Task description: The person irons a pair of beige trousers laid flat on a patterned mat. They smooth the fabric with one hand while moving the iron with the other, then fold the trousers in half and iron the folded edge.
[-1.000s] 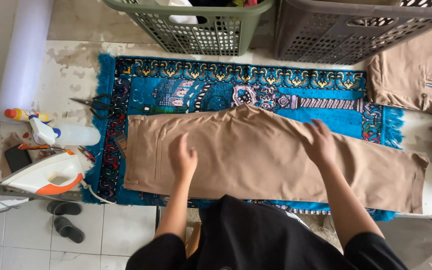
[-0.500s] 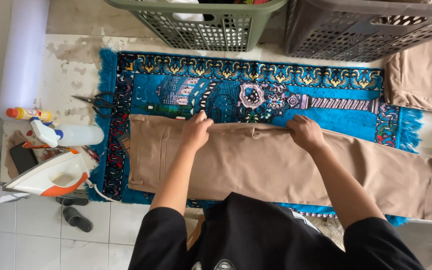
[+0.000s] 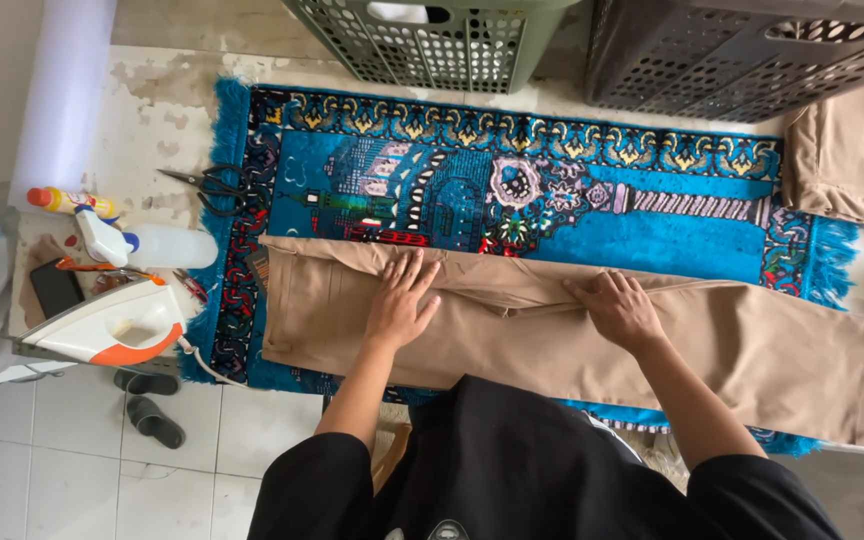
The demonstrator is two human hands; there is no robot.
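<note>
A pair of tan trousers [image 3: 552,340] lies folded lengthwise along the near half of a blue patterned prayer rug [image 3: 512,190], which is spread over a worn white desk [image 3: 152,110]; the waistband end sits toward the left, and the leg ends reach past the rug's fringe at the right. The left hand [image 3: 399,303] rests flat on the trousers near the waist end, palm down, fingers spread and pointing away from the person, gripping nothing. The right hand [image 3: 620,308] presses on the trousers near their middle, at the far edge, with its fingers curled at a crease in the cloth; I cannot tell whether it pinches the fabric or only presses it. The 2 hands are well apart along the garment. At the left end of the desk, beside the rug, stand a white and orange steam iron [image 3: 107,325], a clear spray bottle [image 3: 147,245] lying on its side, a yellow bottle with an orange cap [image 3: 72,202], a dark phone [image 3: 54,288] and black scissors [image 3: 217,187] at the rug's edge. Beyond the rug sit 2 perforated laundry baskets, 1 green [image 3: 432,40] and 1 dark grey [image 3: 752,55]. More folded tan cloth [image 3: 852,150] lies at the far right. A pair of dark sandals [image 3: 150,402] rests on the tiled floor [image 3: 82,470] below the iron.
</note>
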